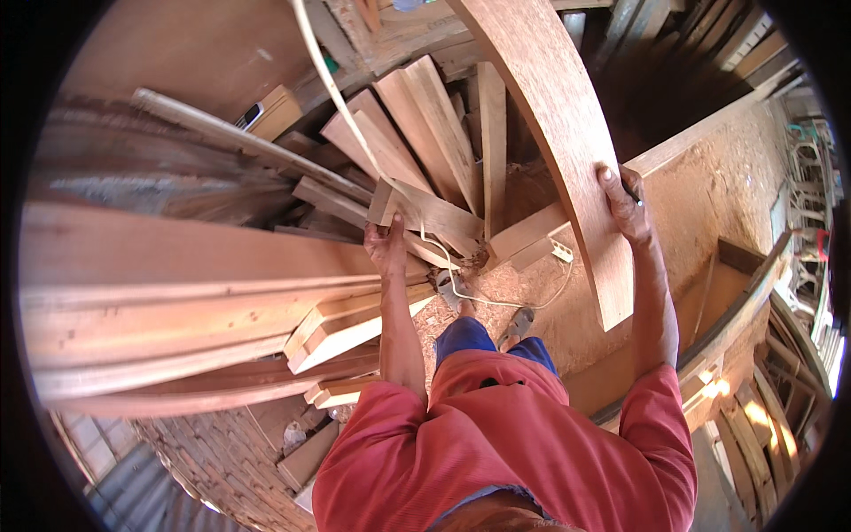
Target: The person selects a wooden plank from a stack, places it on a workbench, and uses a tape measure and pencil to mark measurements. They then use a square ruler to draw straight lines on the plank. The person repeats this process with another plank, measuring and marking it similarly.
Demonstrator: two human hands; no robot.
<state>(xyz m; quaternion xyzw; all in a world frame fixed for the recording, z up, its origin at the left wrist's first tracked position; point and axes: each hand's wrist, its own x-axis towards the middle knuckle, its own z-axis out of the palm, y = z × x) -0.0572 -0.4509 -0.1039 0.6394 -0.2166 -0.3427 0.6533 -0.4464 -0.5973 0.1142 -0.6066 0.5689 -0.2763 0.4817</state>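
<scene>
My right hand (628, 206) is closed on the edge of a long, wide wooden board (567, 115) that looks curved in this view. Its thumb lies on the broad face, and the board reaches up past the top of the picture. A slim dark stick with a pale tip (633, 193) shows between the fingers of that hand; its kind is unclear. On the left, my left hand (387, 246) grips the end of a wooden block (417, 209), thumb on its face and the other fingers partly hidden. A pale cable (355, 129) hangs down across the block.
Several planks (434, 124) lean beyond my left hand. Large stacked boards (177, 301) fill the left side. A white power socket (561, 251) ends the cable near my feet, on a floor with wood shavings (510, 284). A long wooden beam (700, 363) runs along the right.
</scene>
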